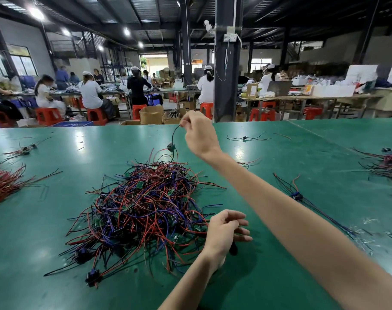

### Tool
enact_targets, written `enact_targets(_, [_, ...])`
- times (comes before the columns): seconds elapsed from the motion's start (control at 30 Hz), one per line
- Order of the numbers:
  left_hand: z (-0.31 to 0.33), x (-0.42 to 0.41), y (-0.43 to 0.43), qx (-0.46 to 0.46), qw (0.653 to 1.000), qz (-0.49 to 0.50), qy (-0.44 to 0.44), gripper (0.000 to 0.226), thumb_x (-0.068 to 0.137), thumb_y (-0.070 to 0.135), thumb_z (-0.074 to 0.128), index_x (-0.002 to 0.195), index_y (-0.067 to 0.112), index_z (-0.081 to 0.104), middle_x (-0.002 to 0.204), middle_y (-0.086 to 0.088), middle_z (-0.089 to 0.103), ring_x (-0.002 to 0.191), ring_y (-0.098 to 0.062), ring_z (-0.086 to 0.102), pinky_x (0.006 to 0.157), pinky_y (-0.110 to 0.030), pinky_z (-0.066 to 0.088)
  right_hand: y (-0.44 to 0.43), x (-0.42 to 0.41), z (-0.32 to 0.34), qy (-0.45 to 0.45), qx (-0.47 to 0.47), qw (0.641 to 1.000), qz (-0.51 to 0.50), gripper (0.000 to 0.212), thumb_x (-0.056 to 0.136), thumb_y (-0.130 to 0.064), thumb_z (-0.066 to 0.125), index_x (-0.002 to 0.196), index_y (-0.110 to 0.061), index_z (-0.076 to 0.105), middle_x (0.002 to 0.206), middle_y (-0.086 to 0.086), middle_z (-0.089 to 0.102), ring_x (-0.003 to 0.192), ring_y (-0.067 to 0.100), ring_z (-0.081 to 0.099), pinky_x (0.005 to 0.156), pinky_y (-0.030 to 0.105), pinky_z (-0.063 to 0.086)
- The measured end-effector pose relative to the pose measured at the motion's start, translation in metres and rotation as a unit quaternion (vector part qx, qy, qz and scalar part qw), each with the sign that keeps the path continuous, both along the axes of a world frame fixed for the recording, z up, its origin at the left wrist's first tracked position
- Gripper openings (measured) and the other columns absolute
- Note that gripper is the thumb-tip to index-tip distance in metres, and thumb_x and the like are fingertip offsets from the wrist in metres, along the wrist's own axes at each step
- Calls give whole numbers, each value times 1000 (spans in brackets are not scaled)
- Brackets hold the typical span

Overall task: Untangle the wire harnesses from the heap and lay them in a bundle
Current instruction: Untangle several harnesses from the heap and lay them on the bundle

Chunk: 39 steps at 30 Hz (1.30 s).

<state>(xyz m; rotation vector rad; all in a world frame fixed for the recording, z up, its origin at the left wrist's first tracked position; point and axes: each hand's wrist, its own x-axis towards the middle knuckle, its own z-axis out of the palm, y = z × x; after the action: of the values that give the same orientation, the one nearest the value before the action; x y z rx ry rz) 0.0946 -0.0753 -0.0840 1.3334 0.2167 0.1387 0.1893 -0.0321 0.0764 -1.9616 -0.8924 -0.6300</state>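
A heap of tangled red, blue and black wire harnesses (146, 209) with small green boards lies in the middle of the green table (56, 231). My right hand (198, 135) is raised above the heap's far side. It pinches the end of a black wire harness (171, 147), whose small dark part hangs below while its lower wires still run into the heap. My left hand (224, 229) sits at the heap's right edge, fingers curled around a dark harness piece (233, 249) that hangs under the palm. A few straightened harnesses (297, 195) lie together to the right.
A pile of red wires (2, 182) lies at the left edge and another mixed pile (389, 162) at the right edge. Loose harnesses lie far left (26, 148) and far right (244, 138). Beyond the table edge stand cardboard boxes (151, 114), red stools and seated workers.
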Motion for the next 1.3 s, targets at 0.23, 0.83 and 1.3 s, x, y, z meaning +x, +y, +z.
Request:
enact_targets(0.23, [14,-2,2,-93,993,30,-68,21,97,0,39,104,2,59,82,-15,64,56,-16,61,55,-30,55,-83,-12,-36,144,71,985,61,12,96,-10,51,88,-11,60,69,-7,55,59,6,47,56,12,39])
enact_targets(0.83, [20,-3,13,-188,977,79,-68,6,91,13,59,88,12,64,78,-12,70,61,-16,65,54,-26,55,-197,-33,-134,137,-41,982,127,18,80,7,67,77,-10,72,76,-4,63,70,14,58,70,20,45])
enact_targets(1.3, [6,-1,5,-26,995,44,-87,6,78,23,70,79,19,73,76,-1,71,68,-7,64,58,-19,50,-182,-44,-134,197,-11,974,112,3,84,-25,70,84,-23,68,64,-13,63,54,1,46,56,18,41])
